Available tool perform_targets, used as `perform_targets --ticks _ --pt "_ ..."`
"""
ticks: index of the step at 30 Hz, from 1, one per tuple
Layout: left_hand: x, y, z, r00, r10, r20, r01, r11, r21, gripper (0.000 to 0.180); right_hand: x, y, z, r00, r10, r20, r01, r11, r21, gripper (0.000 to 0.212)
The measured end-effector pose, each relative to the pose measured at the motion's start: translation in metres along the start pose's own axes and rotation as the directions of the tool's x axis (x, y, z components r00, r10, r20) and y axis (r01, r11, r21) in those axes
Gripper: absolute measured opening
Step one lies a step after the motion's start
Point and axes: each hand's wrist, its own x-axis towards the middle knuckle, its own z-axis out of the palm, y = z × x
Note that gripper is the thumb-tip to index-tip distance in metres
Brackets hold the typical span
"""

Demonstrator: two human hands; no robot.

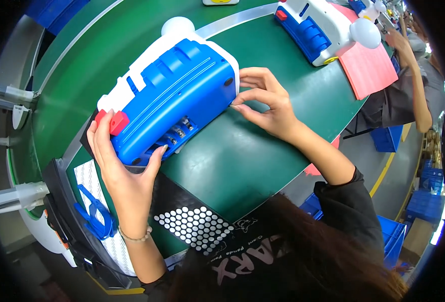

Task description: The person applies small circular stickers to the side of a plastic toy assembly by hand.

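Note:
A blue-and-white plastic device (182,93) is tilted on its side, its blue underside facing me. It has red buttons (118,123) at the left end, a white ball (177,26) on the far side, and an uncovered battery compartment (182,129) with metal contacts. Round black pads show at two corners. My left hand (126,171) is closed around the left end, its thumb beside the compartment and its fingers over the red buttons. At the right end, my right hand (267,103) pinches the edge with thumb and forefinger. Anything small between those fingertips is hidden.
On the green table (278,166) lies a black sheet with white round dots (194,226). A blue plastic part (95,214) rests on a white strip at left. A similar device (315,35) stands at far right by pink sheets (368,70). A co-worker's arm (414,75) is beyond.

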Motion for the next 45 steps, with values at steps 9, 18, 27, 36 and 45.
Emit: perform_targets --ticks 9,18,27,36,45 --pt "-0.014 -0.011 0.003 0.99 0.121 -0.078 -0.122 0.992 -0.016 0.078 0.016 0.023 -0.028 0.898 0.437 0.053 -0.384 0.719 0.58 0.022" --pt "-0.047 -0.024 0.02 0.631 0.775 -0.017 -0.694 0.574 0.434 0.037 0.05 -0.014 -0.034 0.887 0.397 0.237 -0.395 0.383 0.835 0.078" --pt "-0.027 0.024 0.071 0.928 0.275 0.252 -0.349 0.881 0.319 0.078 0.019 -0.006 -0.059 0.687 0.41 -0.599 -0.258 0.909 0.326 0.068" --pt "-0.037 0.005 0.085 0.913 0.11 0.393 -0.225 0.939 0.26 0.056 0.019 0.037 -0.076 0.6 0.226 -0.767 -0.352 0.936 -0.001 0.075" --pt "-0.035 -0.026 0.092 0.899 0.144 0.414 -0.267 0.93 0.254 0.05 0.037 -0.105 -0.131 0.776 0.626 -0.075 -0.345 0.322 -0.882 0.059"
